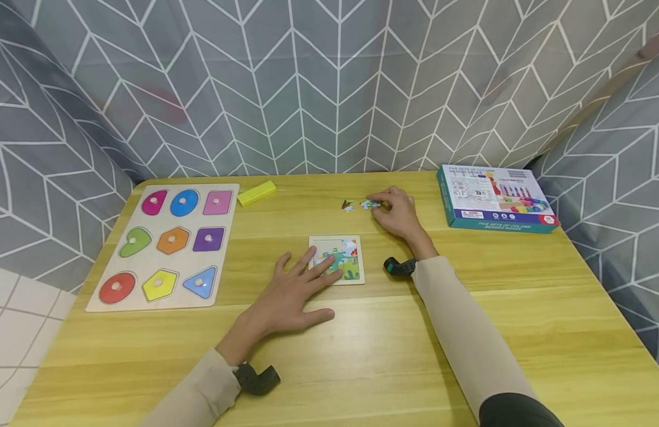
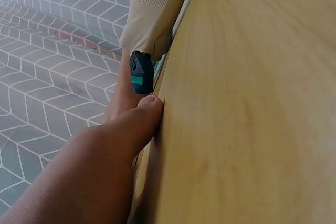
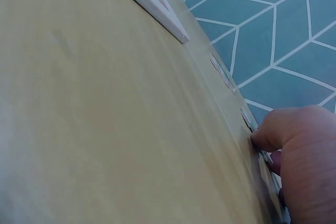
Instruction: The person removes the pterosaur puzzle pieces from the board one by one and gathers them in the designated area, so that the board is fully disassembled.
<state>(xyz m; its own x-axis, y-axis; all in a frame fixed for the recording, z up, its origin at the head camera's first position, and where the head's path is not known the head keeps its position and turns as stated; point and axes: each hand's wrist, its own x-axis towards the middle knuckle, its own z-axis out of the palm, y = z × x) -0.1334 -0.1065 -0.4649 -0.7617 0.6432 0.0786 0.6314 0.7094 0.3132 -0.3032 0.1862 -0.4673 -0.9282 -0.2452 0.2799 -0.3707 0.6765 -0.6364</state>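
My left hand (image 1: 292,299) lies palm down with its fingers spread, the fingertips resting on a small square jigsaw puzzle board (image 1: 354,264) with a green dinosaur picture. Its thumb stretches out over the bare wood, as the left wrist view also shows. Beyond the board, my right hand (image 1: 398,214) pinches a small puzzle piece (image 1: 368,204) between thumb and forefinger, down at the tabletop. The fingers cover part of this piece. Just left of it lies another loose puzzle piece (image 1: 347,205), brown, green and blue.
A wooden shape board (image 1: 230,237) with colored knobbed shapes occupies the left side. Close to its top corner is a yellow block (image 1: 257,193). A boxed bead set (image 1: 497,198) sits at the back right. A patterned grey curtain (image 1: 318,89) hangs behind the table.
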